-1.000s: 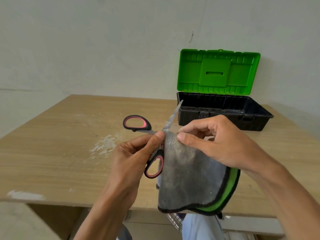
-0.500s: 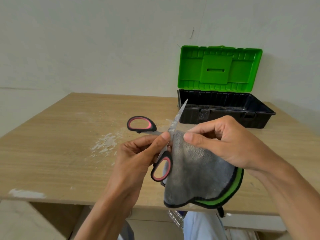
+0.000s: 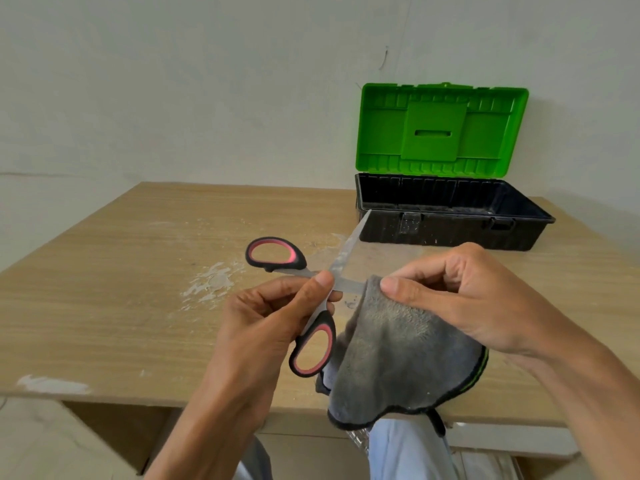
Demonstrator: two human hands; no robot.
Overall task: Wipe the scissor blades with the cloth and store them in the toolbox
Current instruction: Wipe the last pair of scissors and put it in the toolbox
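My left hand (image 3: 266,317) pinches the scissors (image 3: 313,299) at the pivot, above the table's front edge. Their black and pink handles are spread wide, so the blades stand open. One blade points up toward the toolbox; the other runs right into the grey cloth (image 3: 398,358). My right hand (image 3: 460,299) pinches the cloth's top fold around that blade, and the rest of the cloth hangs down. The toolbox (image 3: 450,226) sits at the back right, black tray open, green lid upright against the wall.
The wooden table (image 3: 121,289) has white scuffed patches left of the scissors and near the front left edge. A pale wall stands close behind the table. My knees in light trousers show below the front edge.
The scissor handles have spread wider, opening the blades. My right hand has slid the cloth rightward along one blade, baring a short stretch of steel near the pivot.
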